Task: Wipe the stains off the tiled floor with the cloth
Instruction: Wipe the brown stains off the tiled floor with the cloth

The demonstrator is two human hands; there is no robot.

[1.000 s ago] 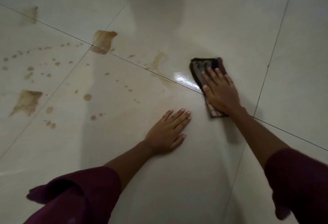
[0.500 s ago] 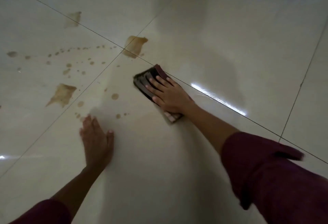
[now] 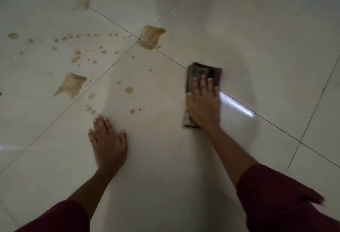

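Cloth (image 3: 199, 74) pinned under flat right hand (image 3: 203, 105); left hand (image 3: 108, 143) splayed, empty.

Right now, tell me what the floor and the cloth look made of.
Floor: probably glazed ceramic or porcelain tile, cream, glossy; it mirrors a light streak and shows thin grout lines. Cloth under the right hand: apparently soft woven fabric, dark, folded, matte; blur hides the weave.

Right hand (image 3: 203, 105) pressed flat on dark folded cloth (image 3: 199, 74) over grout line of pale tiled floor (image 3: 257, 38). Left hand (image 3: 107, 139) flat on tile, fingers together. Brown stains (image 3: 71, 84) and droplets spread to left, near tile junction.
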